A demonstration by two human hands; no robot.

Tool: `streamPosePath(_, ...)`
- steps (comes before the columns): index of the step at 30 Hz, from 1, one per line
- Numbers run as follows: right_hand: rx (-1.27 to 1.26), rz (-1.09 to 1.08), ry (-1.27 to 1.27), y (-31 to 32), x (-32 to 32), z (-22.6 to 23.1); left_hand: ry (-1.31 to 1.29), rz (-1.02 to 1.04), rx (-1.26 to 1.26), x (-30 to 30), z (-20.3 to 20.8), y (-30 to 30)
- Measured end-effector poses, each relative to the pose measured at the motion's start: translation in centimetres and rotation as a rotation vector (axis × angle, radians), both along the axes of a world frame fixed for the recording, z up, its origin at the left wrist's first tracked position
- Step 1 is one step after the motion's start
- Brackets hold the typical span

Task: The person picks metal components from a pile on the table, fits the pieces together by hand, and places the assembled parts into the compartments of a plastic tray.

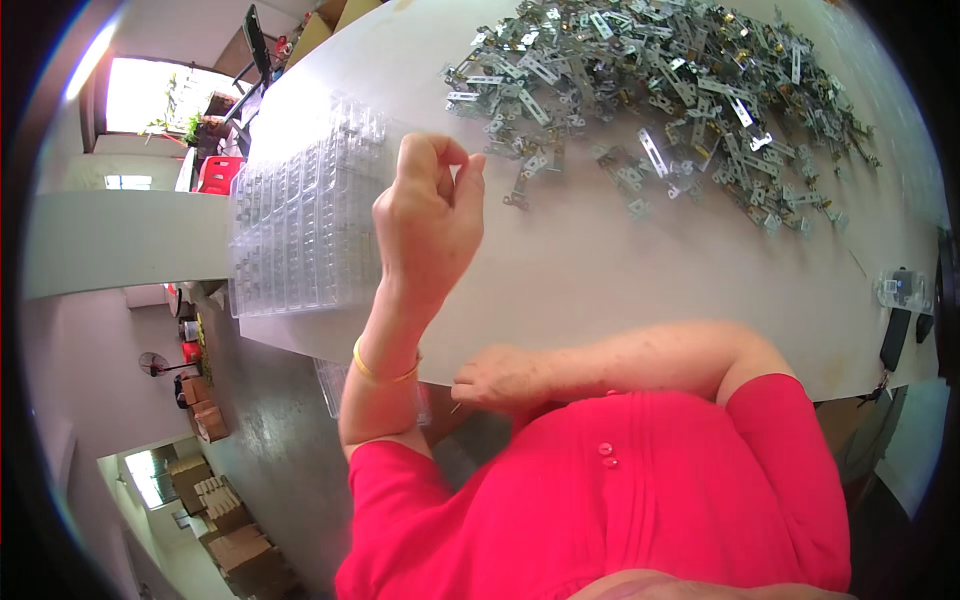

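My left hand point(432, 215), with a yellow bangle point(385, 372) at its wrist, is raised over the table beside the clear plastic tray. Its fingers are curled in and the thumb meets the forefinger; whatever is in the pinch is too small or hidden to name. Close to my body at the table's near edge, my right hand point(497, 380) is bent with closed fingers. A thin pale tip point(455, 408) shows by its fingers, too small to identify. The clear compartmented tray point(310, 215) holds rows of small pieces. A large heap of small metal brackets point(660, 90) spreads over the far side.
The white table point(620, 270) has a curved edge. A small clear container point(903, 290) and a dark strap-like item point(895, 340) lie at the right edge. Another clear tray point(328, 385) shows below the table's left edge. A red chair point(220, 175) and cardboard boxes point(240, 550) stand beyond.
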State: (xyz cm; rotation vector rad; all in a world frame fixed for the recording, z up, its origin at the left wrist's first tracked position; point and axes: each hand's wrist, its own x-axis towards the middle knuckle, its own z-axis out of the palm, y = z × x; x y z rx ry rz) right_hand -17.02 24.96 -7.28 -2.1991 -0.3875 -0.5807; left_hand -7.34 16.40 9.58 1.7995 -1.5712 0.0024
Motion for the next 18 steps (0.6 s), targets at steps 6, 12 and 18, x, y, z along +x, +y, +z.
streamPosePath(6,-0.069,0.055,-0.035,-1.2,-0.2,1.0,0.072,-0.005,0.22,0.8,-6.4,-2.0)
streamPosePath(12,-0.029,0.066,-0.039,-0.7,0.3,0.1,-0.056,-0.003,0.52,-0.2,-8.1,-2.3)
streamPosePath(18,-0.042,0.084,0.028,-0.6,0.4,0.1,0.007,-0.013,0.543,0.6,-9.3,-2.7)
